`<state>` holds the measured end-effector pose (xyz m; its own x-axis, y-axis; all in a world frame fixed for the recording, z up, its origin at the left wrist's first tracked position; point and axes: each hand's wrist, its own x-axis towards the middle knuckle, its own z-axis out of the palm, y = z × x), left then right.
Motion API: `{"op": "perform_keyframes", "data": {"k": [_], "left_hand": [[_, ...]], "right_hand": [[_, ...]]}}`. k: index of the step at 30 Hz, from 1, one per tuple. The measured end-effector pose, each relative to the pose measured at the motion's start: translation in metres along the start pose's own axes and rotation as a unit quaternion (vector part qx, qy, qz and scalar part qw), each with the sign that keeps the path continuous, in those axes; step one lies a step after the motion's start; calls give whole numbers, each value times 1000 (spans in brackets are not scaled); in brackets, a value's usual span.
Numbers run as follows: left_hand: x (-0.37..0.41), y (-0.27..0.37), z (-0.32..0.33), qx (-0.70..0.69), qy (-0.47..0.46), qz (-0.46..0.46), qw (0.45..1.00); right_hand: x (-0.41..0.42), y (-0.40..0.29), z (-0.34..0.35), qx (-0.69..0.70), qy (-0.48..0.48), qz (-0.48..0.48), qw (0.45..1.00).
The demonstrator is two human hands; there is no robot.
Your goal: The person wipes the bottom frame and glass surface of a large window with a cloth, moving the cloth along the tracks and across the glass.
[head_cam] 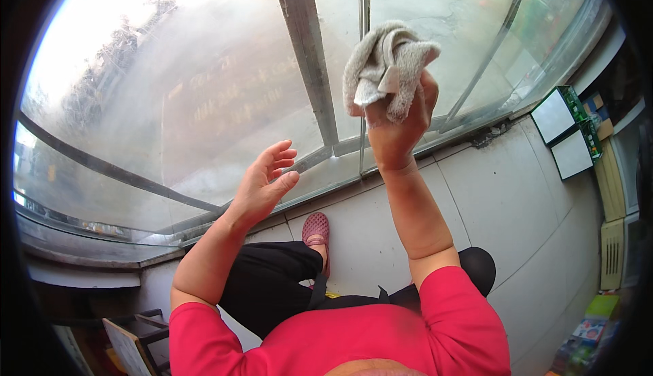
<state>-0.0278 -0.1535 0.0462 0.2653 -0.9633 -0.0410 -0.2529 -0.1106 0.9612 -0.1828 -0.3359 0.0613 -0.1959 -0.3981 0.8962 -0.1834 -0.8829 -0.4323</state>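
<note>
My right hand (400, 121) is raised in front of a glass door or window and grips a bunched, light grey terry cloth (390, 65). The cloth covers most of my fingers; whether it touches the glass I cannot tell. Lower and to the left, my left hand (270, 179) holds nothing, its fingers slightly curled and apart. Before me the large glass pane (219, 85) looks hazy and streaked, with a dark metal frame bar (308, 60) beside it.
Grey floor tiles (510, 187) lie below, with my pink perforated shoe (316, 228) near the glass. Green boxes with white tops (571, 154) stand at the right, and colourful packages (592, 327) lie lower right. A dark-framed rack or stool (153, 340) is at lower left.
</note>
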Motion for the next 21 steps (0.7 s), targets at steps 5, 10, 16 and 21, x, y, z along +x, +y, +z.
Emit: {"op": "perform_keyframes", "data": {"k": [5,10,16,21], "left_hand": [[-15,-12,-19,45,-27,-29,998],[-35,-5,-32,215,-187,-14,958],[-52,-14,-39,317,-324,-25,891],[-60,-19,-46,314,-309,-31,897]], "right_hand": [[53,-35,37,-24,94,-176,980],[-15,-47,49,-17,24,-189,982],[-193,4,-4,-49,-325,-154,932],[-167,7,-9,-36,-256,-74,963]]}}
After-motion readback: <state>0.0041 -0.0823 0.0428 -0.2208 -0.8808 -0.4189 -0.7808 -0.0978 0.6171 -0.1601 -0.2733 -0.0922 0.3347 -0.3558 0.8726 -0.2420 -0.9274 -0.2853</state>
